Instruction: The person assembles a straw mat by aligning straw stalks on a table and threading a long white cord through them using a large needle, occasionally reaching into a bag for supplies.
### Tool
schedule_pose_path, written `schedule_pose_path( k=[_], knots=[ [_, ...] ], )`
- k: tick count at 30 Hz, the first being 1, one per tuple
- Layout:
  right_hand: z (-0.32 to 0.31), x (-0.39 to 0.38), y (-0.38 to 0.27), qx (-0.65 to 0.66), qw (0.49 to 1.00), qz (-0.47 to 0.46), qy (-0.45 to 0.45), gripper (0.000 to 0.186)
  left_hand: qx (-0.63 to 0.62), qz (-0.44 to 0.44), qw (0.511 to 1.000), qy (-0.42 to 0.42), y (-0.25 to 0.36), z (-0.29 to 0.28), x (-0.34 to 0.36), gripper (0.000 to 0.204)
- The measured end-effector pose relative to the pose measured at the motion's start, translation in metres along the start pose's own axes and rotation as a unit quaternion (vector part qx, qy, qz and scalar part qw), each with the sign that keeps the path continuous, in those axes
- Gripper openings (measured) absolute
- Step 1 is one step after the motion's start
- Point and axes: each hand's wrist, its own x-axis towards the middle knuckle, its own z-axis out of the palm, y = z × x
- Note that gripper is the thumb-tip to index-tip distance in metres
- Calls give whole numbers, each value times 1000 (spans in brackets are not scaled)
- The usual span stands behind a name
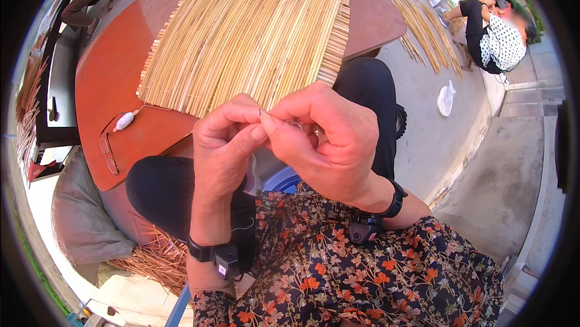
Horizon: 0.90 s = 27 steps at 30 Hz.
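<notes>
My left hand [226, 131] and my right hand [332, 137] meet above my lap, fingertips pinched close together. A thin dark sliver shows between them, too small to name. Just beyond my hands, a mat of straw-coloured reed stalks [248, 37] lies on the reddish-brown table [109, 73], its near edge partly covered by my fingers. To the left of the mat's near corner rests a small white wound bundle [125, 120], with a thread running toward the mat. A pair of glasses [109, 155] lies near the table's left edge.
Loose long reeds [423, 25] lie at the far right, near a seated person [501, 34]. A white plastic bag [446, 99] is on the floor. Reed scraps [151, 263] and a grey sack [87, 206] are at lower left. Something blue and rounded [283, 179] shows below my hands.
</notes>
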Motion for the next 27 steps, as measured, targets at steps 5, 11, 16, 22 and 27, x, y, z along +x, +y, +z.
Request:
schedule_pose_path(
  k=[5, 11, 16, 22, 27],
  knots=[
    [-1, 0, -1, -3, 1000, 5, -3, 8, 5, 1, 1000, -2, 0, -1, 0, 10],
    [0, 0, -2, -11, 1000, 14, 7, 10, -2, 4, 1000, -4, 1, 1, 0, 10],
    [1, 0, -1, 4, 1000, 16, 12, 10, 1, 5, 1000, -6, 2, 0, 0, 9],
    [1, -1, -1, 3, 1000, 15, 10, 10, 5, 7, 1000, -7, 2, 0, 0, 9],
    [-1, 0, 0, 4, 1000, -4, -3, 9, 10, 7, 1000, -9, 2, 0, 0, 9]
  ],
)
